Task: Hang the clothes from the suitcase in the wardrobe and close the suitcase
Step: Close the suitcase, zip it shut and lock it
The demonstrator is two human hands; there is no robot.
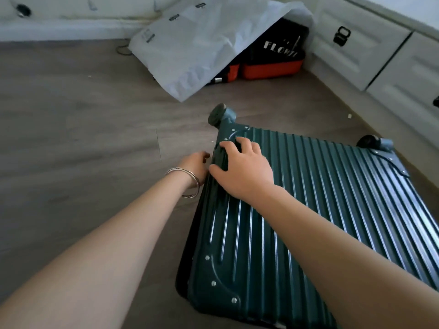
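I am looking down at a dark green ribbed suitcase (308, 210) lying flat on the grey wood floor (83, 138), its lid down on the base. My right hand (242, 167) rests palm-down on the lid near the far left corner, fingers spread and gently bent over the edge. My left hand (198, 163) is just beside the suitcase's left side, at the seam; its fingers are curled, mostly hidden by the case, and I cannot tell whether they grip anything. Thin silver bangles (190, 184) circle my left wrist. Two wheels stick out at the far end of the case: one (217, 114) at the left corner, one (369, 141) at the right. Beyond, near the wall, a crumpled white plastic sheet (202, 43) partly covers an orange and black case (273, 65). White drawers (356, 48) with dark handles run along the right.
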